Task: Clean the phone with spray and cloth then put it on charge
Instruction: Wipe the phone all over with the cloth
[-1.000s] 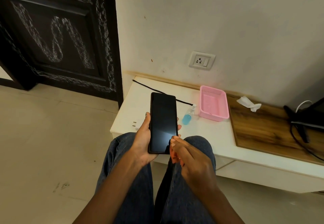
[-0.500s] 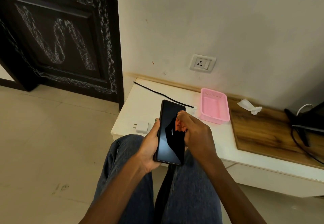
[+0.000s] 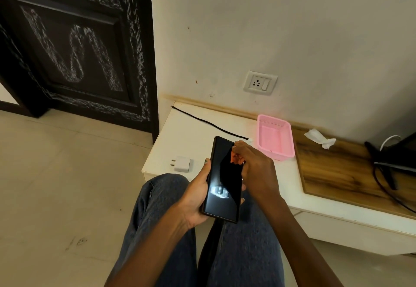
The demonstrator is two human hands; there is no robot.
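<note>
Left hand (image 3: 193,199) grip closed round phone (image 3: 222,178), screen up. Right hand (image 3: 254,169) fingers curled on screen's upper part; contents indiscernible. Charger adapter (image 3: 182,163) just left on desk (image 3: 193,133).

Black phone (image 3: 224,181) with a glossy dark screen; pink basket (image 3: 275,138); white charger (image 3: 182,163); black cable (image 3: 202,121); white tabletop (image 3: 191,138) beside a brown wood-grain board (image 3: 337,169); blue jeans (image 3: 162,214).
</note>
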